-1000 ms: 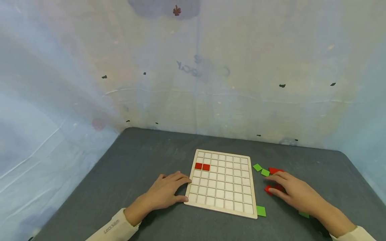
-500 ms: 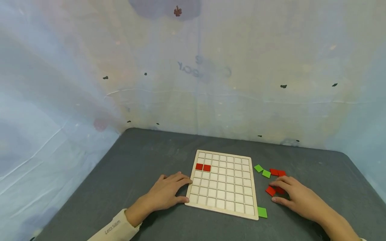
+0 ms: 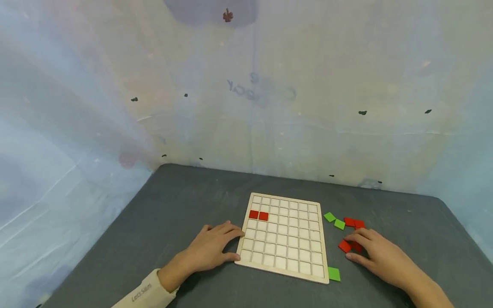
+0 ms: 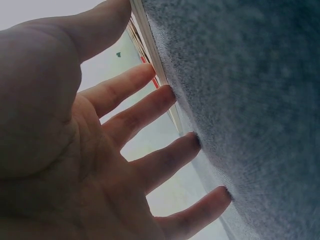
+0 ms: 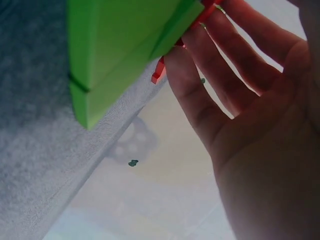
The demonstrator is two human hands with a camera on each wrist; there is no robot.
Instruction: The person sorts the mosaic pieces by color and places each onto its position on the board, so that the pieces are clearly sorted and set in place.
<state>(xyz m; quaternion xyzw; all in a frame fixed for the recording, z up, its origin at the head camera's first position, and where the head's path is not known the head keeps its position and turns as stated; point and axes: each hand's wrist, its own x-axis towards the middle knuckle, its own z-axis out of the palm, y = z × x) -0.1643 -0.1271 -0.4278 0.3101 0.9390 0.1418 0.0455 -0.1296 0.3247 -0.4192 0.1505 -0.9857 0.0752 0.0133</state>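
A pale wooden grid board point(image 3: 283, 268) lies on the table, with two red square tiles point(image 3: 258, 215) side by side near its upper left. My left hand point(image 3: 206, 250) rests at the board's left side, thumb by the near corner and index finger at the edge. The left wrist view shows its fingers point(image 4: 142, 112) spread, tips down on the cloth and board edge. My right hand point(image 3: 387, 259) is over a loose group of red tiles point(image 3: 345, 246), partly covering them. Its fingers point(image 5: 192, 95) are loosely bent at the tiles, with no clear pinch.
Two green tiles point(image 3: 334, 220) lie right of the board's upper part. Two more red tiles point(image 3: 354, 223) sit beside them. Another green tile point(image 3: 334, 273) is by the board's near right corner. Green pieces point(image 5: 115, 55) loom close in the right wrist view. A fabric wall point(image 3: 300, 128) backs the dark table.
My right hand has drawn back slightly toward me, uncovering more of the red tiles. The left hand stays at the board's edge, and the two red tiles on the board have not moved.
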